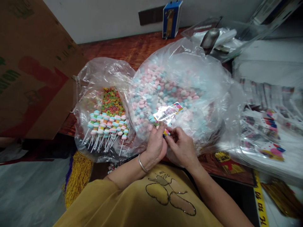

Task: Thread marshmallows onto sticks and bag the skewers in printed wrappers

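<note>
My left hand (156, 145), with a bangle at the wrist, is closed around a small printed plastic packet (167, 132). The fingertips of my right hand (183, 146) pinch the same packet from the other side. What is inside it is largely hidden by my fingers. Just beyond my hands, shiny printed packets (168, 112) lie over a large clear bag of pink, blue and white candies (163, 78). To the left, candy skewers (106, 126) on white sticks rest on another clear bag (94, 69), which holds small ring-shaped candies (112, 100).
A cardboard box (35, 72) stands at the left. Stacks of printed packets (262, 135) lie at the right. At the back are a blue device (170, 20) and a clear bin (236, 42) with a metal object inside. The wooden table (106, 47) ends near my body.
</note>
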Demonstrator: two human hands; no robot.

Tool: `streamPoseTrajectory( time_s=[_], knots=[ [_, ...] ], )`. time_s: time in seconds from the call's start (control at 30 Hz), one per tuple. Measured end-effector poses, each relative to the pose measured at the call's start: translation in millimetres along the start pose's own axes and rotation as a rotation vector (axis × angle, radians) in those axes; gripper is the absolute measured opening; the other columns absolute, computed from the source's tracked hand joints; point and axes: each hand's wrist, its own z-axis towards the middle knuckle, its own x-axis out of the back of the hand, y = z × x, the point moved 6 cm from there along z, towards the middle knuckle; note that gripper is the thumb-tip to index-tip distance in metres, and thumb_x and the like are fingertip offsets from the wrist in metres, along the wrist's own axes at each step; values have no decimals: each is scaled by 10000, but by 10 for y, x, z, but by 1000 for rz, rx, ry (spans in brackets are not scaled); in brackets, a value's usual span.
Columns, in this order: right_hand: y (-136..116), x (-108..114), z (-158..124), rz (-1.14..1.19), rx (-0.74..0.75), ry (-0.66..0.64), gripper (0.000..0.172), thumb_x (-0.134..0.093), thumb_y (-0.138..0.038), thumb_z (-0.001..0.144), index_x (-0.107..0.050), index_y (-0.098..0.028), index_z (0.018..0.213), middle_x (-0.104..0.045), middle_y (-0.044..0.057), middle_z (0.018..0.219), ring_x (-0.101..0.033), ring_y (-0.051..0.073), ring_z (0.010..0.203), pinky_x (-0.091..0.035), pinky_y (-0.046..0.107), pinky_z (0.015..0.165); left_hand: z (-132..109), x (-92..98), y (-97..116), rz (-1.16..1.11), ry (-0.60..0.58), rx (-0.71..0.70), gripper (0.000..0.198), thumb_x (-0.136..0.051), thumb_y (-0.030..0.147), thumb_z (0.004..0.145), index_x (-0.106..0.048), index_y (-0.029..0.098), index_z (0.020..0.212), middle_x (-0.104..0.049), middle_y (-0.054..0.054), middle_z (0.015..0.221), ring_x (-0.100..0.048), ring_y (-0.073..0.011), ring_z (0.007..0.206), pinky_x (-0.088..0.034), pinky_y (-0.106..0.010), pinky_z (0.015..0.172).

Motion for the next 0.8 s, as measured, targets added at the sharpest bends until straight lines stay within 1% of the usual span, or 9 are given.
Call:
streamPoseTrajectory(
  time_s=[0.1,0.2,0.27,0.33,0.4,0.47,0.57,0.7,0.8],
  knots=[
    [-21,18,-3,-32,-5,-23,194,-606,-422,921,-576,-230,910,-713,20,752,-664,197,665,-446,274,596,56,-23,19,-25,-33,77,324,-850,358,793,-591,163,795,-597,21,754,-588,-103,721,-485,-246,783],
    [-68,44,-69,-57,36,-93,230,-594,-418,951,-624,-217,1060,-711,10,753,-649,190,637,-432,271,580,139,-61,154,-88,-92,105,302,-856,314,786,-597,160,806,-574,35,737,-593,-97,699,-497,-255,777],
    [-115,49,-153,-89,94,-137,203,-539,-389,1002,-653,-221,1018,-699,2,735,-635,179,626,-421,267,579,173,-86,274,-133,-118,81,286,-852,278,792,-590,164,801,-561,42,733,-595,-93,695,-508,-265,791],
    [-163,42,-249,-115,161,-136,269,-464,-357,1052,-658,-219,930,-685,-2,707,-623,165,603,-410,259,573,173,-113,361,-145,-135,54,277,-843,265,803,-582,169,793,-542,50,716,-583,-85,674,-521,-278,814],
    [-217,32,-335,-193,249,-59,311,-424,-335,1076,-660,-207,918,-668,-3,663,-600,153,547,-376,261,541,145,-146,399,-125,-158,25,289,-837,285,811,-574,172,778,-513,60,686,-553,-75,635,-531,-291,838],
    [-282,10,-405,-343,362,62,319,-410,-300,1080,-669,-190,930,-650,3,614,-578,152,496,-333,277,519,103,-174,386,-102,-176,11,319,-839,310,809,-556,174,756,-486,70,664,-526,-66,604,-537,-302,861],
    [-366,-59,-453,-563,499,197,367,-401,-254,1074,-655,-192,817,-597,6,533,-545,149,455,-299,296,518,39,-188,308,-63,-193,5,352,-838,335,807,-530,179,737,-480,73,663,-512,-62,584,-540,-319,888],
    [-432,-113,-387,-679,558,289,420,-412,-239,1063,-617,-201,699,-560,12,491,-512,141,436,-283,305,510,-48,-161,149,23,-230,-1,363,-815,399,823,-538,183,730,-505,60,663,-553,-83,610,-535,-324,892],
    [-434,-117,-311,-698,539,310,426,-404,-233,1060,-654,-198,716,-580,26,493,-504,140,440,-268,306,500,-82,-123,12,66,-245,100,362,-854,422,769,-585,179,761,-558,33,675,-652,-142,737,-532,-326,887]
  ],
)
